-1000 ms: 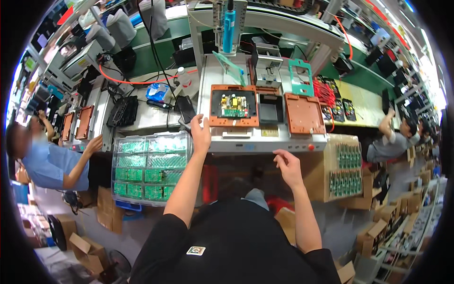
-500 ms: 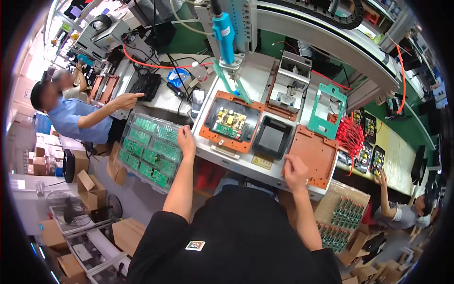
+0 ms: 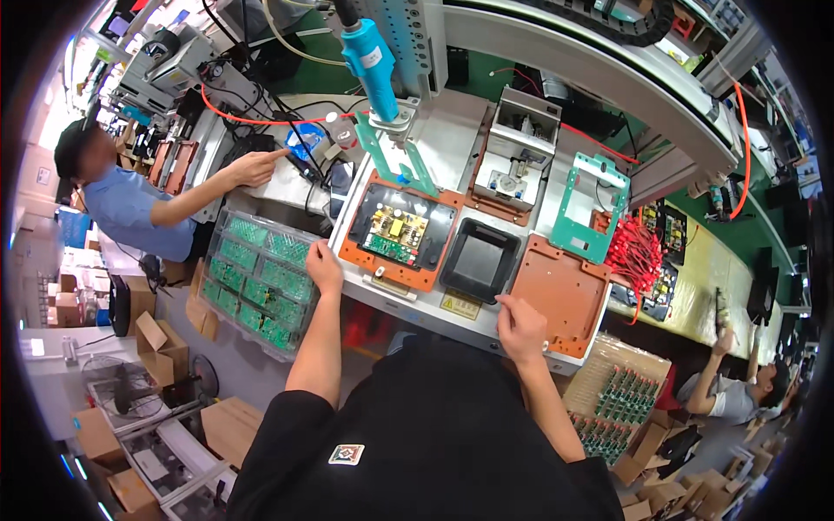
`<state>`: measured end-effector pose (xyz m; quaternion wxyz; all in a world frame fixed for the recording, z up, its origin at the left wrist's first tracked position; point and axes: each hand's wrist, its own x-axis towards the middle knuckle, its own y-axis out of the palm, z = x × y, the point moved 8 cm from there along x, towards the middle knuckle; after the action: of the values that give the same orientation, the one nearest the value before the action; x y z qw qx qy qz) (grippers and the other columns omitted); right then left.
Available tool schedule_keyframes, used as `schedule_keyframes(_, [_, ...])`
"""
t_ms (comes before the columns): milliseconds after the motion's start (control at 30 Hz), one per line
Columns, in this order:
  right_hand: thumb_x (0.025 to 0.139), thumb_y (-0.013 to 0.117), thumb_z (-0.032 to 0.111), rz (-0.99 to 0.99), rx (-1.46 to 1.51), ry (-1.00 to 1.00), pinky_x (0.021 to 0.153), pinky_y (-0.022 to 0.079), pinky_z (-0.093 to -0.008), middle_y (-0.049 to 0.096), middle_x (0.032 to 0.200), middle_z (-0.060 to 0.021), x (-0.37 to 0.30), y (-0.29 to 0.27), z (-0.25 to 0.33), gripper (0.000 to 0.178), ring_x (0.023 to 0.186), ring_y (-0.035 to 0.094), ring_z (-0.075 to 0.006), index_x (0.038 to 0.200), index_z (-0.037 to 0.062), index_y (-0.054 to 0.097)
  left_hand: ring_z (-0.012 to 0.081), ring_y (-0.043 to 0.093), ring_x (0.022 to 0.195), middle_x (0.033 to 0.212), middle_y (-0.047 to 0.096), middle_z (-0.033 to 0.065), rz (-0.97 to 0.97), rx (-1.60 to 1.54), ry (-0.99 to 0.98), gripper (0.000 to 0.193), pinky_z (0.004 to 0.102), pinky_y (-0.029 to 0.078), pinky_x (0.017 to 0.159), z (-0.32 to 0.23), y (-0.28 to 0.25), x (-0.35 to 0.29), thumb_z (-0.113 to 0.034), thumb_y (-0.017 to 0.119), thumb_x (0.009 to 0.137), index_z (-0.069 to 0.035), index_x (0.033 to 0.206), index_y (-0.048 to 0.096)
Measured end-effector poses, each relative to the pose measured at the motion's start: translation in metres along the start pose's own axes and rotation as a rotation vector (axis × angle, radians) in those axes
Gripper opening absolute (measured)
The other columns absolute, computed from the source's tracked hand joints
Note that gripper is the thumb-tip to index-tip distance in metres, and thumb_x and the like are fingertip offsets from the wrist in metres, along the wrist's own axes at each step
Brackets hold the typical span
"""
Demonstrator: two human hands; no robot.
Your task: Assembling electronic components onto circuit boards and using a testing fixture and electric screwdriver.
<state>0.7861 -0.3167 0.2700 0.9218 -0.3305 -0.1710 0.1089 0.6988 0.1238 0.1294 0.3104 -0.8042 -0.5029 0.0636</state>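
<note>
My left hand (image 3: 324, 267) is closed at the left front corner of the white workbench (image 3: 417, 311), beside a clear tray (image 3: 261, 282) of green circuit boards. No object shows in its fingers. My right hand (image 3: 521, 330) is closed too, thumb and forefinger together, over the front edge between a black bin (image 3: 479, 259) and an empty orange-brown fixture plate (image 3: 559, 291). Nothing can be seen in it. Between the hands and farther back, a populated circuit board (image 3: 395, 233) lies in a black housing inside an orange fixture (image 3: 360, 252). A blue electric screwdriver (image 3: 373, 74) hangs upright above it.
A green frame (image 3: 591, 208) with cut-outs lies behind the empty plate, near red wires (image 3: 632, 256). Farther back stands a metal feeder unit (image 3: 519, 143). At left a co-worker's hand (image 3: 256, 168) reaches in. Below right, small boards (image 3: 608, 408) lie on cardboard.
The bench and fixtures have shifted left in the view, my hands with them. At left the co-worker's arm reaches farther right. The person at far right has lowered a hand. My hands stay closed.
</note>
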Motion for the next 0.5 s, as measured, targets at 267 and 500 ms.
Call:
schedule_keyframes(267, [0.079,0.064,0.002,0.002,-0.030,-0.053,0.048,0.044,-0.0333,0.055,0.063,-0.0054,0.001,0.003,0.013,0.015,0.052,0.057,-0.0224,0.090,0.0097,0.068,0.0263,0.062,0.074,0.081,0.067,0.0168,0.013,-0.013,-0.025,0.030,0.0373,0.047,0.071,0.008,-0.011,0.005,-0.018,0.047,0.094,0.004,0.092,0.066])
schedule_keyframes(500, [0.079,0.064,0.002,0.010,-0.049,-0.069,0.048,0.045,-0.0331,0.056,0.063,-0.0056,0.000,0.009,0.015,0.014,0.052,0.057,-0.0226,0.090,0.0093,0.067,0.0242,0.062,0.073,0.079,0.067,0.0157,0.009,-0.022,-0.045,0.030,0.0367,0.047,0.070,0.012,-0.017,0.008,-0.018,0.046,0.094,0.004,0.090,0.066])
